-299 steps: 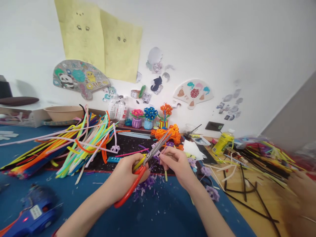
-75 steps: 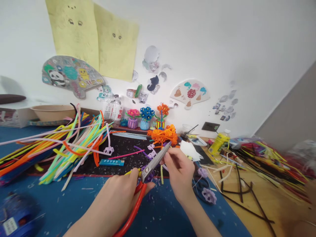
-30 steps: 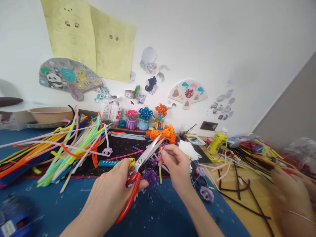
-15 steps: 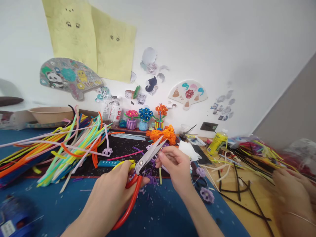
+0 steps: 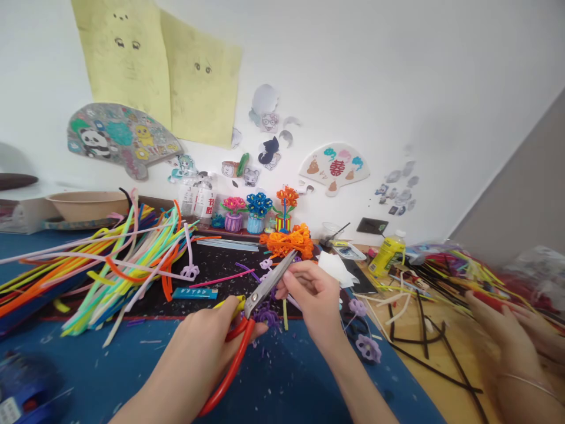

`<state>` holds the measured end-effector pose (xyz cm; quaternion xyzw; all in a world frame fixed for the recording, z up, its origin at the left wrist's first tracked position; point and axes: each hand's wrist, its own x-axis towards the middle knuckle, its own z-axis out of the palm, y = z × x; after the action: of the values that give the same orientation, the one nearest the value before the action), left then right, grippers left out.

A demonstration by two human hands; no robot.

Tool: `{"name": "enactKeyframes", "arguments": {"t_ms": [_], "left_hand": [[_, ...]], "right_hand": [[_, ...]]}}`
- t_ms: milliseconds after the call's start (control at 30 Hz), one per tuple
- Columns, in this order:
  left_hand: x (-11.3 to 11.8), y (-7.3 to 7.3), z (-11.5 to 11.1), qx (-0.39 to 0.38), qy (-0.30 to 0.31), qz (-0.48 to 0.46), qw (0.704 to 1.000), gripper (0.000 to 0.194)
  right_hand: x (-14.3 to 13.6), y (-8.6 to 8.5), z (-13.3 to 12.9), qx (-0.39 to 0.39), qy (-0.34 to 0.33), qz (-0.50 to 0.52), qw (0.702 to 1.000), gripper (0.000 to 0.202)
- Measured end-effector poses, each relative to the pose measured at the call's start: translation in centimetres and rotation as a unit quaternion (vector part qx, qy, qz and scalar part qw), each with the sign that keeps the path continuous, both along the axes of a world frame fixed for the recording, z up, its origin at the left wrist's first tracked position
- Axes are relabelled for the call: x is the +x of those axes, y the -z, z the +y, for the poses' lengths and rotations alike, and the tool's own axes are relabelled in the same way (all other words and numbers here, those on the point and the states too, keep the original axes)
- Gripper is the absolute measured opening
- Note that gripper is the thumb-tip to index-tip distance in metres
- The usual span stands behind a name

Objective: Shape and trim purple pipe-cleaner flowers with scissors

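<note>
Scissors with red handles [image 5: 233, 371] are in my left hand [image 5: 200, 338], their blades together and pointing up to the right. A short yellow piece [image 5: 241, 302] pokes out beside my left index finger; I cannot tell its kind. My right hand [image 5: 313, 297] is closed in a pinch next to the blade tips, and what its fingers hold is hidden. Purple pipe-cleaner pieces [image 5: 267, 316] lie beneath the hands. Just beyond the blades sits a heap of orange pipe-cleaner flowers [image 5: 289, 241]. Purple flowers [image 5: 367, 348] lie to the right of my right wrist.
Colourful pipe cleaners [image 5: 128, 259] are piled at left. Small potted flowers [image 5: 256, 212] stand along the wall. At right are a yellow bottle [image 5: 387, 253], black strips [image 5: 421, 330] and another person's hands [image 5: 507, 335], holding something red. A blue tape dispenser [image 5: 26, 388] is at lower left.
The scissor blades have closed from a slightly parted position. My right hand has barely moved. The other person's hands have shifted, and a red thing now shows in them.
</note>
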<state>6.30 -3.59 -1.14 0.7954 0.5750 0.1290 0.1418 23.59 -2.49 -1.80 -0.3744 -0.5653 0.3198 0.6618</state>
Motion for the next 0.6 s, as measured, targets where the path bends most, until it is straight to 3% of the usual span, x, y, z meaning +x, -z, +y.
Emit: {"name": "enactKeyframes", "arguments": {"t_ms": [233,433,600], "left_hand": [[-0.2,0.5,0.2,0.015,0.006,-0.003,1.0,0.029],[-0.5,1.0,0.6,0.034,0.027,-0.041,0.998,0.032],[-0.7,1.1,0.8,0.01,0.052,-0.071,0.996,0.034]], "right_hand": [[0.0,0.1,0.1,-0.007,-0.022,0.019,1.0,0.012],[0.4,0.1,0.5,-0.056,-0.13,0.069,0.988,0.017],[1.4,-0.2,0.5,-0.083,-0.178,0.031,0.98,0.02]]}}
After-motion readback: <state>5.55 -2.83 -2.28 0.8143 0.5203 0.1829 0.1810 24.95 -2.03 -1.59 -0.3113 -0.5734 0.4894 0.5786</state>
